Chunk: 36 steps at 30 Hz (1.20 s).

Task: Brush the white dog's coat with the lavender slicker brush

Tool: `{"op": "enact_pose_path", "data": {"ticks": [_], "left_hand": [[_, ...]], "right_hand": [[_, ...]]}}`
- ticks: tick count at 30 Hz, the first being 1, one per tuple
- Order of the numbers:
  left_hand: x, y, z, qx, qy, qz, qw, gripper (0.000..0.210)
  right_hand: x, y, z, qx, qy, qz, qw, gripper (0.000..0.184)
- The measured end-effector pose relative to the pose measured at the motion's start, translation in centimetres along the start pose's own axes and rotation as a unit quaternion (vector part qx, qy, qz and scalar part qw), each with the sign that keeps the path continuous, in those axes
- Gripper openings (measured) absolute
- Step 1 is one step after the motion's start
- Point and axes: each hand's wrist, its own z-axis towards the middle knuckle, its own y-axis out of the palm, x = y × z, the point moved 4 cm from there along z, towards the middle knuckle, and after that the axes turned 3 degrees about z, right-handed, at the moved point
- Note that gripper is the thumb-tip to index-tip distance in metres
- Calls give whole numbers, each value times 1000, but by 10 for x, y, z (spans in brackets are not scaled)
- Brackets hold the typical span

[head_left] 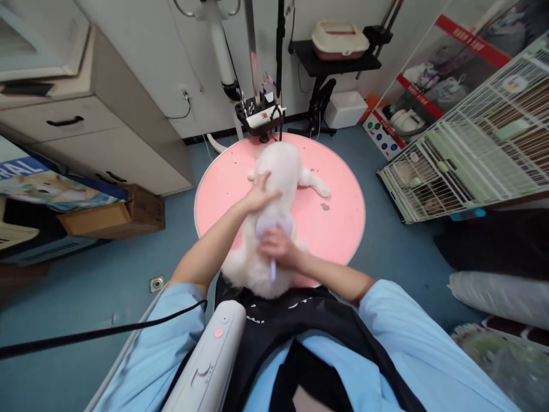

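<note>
A white fluffy dog [278, 163] lies stretched out on a round pink grooming table [343, 223], one leg reaching to the right. My left hand [262, 196] rests on its back with the fingers spread. In my right hand [279, 247] is a pale purple brush [273, 222], held against the fur nearer to me. Its broad head shows beyond my fingers and its thin handle points towards me. Motion blurs this hand and the brush. Which side of the brush faces the fur is hidden.
A white device with buttons [210, 360] juts up at the lower left, close to my left arm. Behind the table stand a pole and a black tool holder [259, 114]. Wire cages [467, 137] are on the right; a cabinet [128, 103] and cardboard box [141, 212] on the left.
</note>
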Motion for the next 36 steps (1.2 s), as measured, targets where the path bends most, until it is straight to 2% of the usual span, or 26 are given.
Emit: {"op": "enact_pose_path", "data": {"ticks": [2, 3, 4, 6, 8, 9, 11, 13, 14, 15, 18, 20, 23, 24, 27, 28, 29, 31, 32, 33, 34, 36], "left_hand": [[8, 13, 4, 29, -8, 73, 997, 76], [11, 17, 6, 46, -10, 106, 993, 69], [12, 20, 9, 63, -11, 136, 989, 57], [12, 21, 20, 82, -17, 183, 979, 32], [10, 19, 33, 81, -20, 209, 974, 22], [8, 18, 39, 78, -22, 215, 973, 22], [6, 17, 50, 78, -25, 220, 972, 23], [3, 17, 56, 88, -27, 219, 971, 25], [2, 17, 58, 95, -26, 217, 971, 26], [0, 17, 58, 100, -24, 217, 971, 26], [-7, 17, 57, 104, -31, 228, 967, 24], [-11, 15, 54, 96, -45, 238, 965, 22], [-11, 8, 45, 77, -61, 229, 968, 18], [-9, 5, 38, 71, -59, 218, 972, 18], [-6, -1, 4, 38, -39, 151, 987, 24], [-7, -1, -11, 15, -33, 120, 992, 35], [-9, 1, -27, -20, -32, 89, 995, 47], [-12, 8, -57, -72, -9, 66, 995, 80], [-14, 11, -68, -77, 3, 67, 995, 89], [-15, 14, -74, -66, 9, 71, 995, 93], [-16, 16, -76, -44, 9, 78, 996, 92], [-16, 19, -69, 16, -17, 94, 995, 77]], "right_hand": [[-25, 10, -17, -109, -102, 101, 984, 23], [-33, 12, -23, -155, -132, 143, 968, 23], [-35, 11, -25, -159, -143, 175, 961, 22], [-21, 3, -19, -94, -95, 180, 974, 23], [3, -3, -11, -41, 16, 118, 992, 30], [8, -3, -8, -41, 32, 110, 993, 31], [1, 0, -8, -106, -32, 152, 982, 25], [-13, 0, -13, -172, -111, 214, 955, 16], [-15, -3, -15, -180, -122, 233, 948, 15], [-13, -7, -15, -164, -104, 234, 953, 16], [2, -18, -11, -65, -7, 183, 981, 26], [-3, -18, -13, -65, -22, 191, 979, 25], [-28, -15, -20, -153, -126, 284, 938, 14], [-31, -16, -20, -159, -130, 297, 933, 14], [-19, -22, -14, -93, -23, 226, 969, 21], [-15, -24, -12, -78, 2, 196, 977, 23], [-15, -25, -12, -85, -2, 182, 980, 22], [-25, -25, -16, -156, -80, 214, 961, 12], [-30, -25, -20, -194, -121, 241, 943, 7], [-32, -25, -22, -217, -138, 258, 931, 7], [-30, -26, -22, -217, -127, 254, 934, 9], [-19, -26, -18, -173, -53, 192, 965, 16]]}}
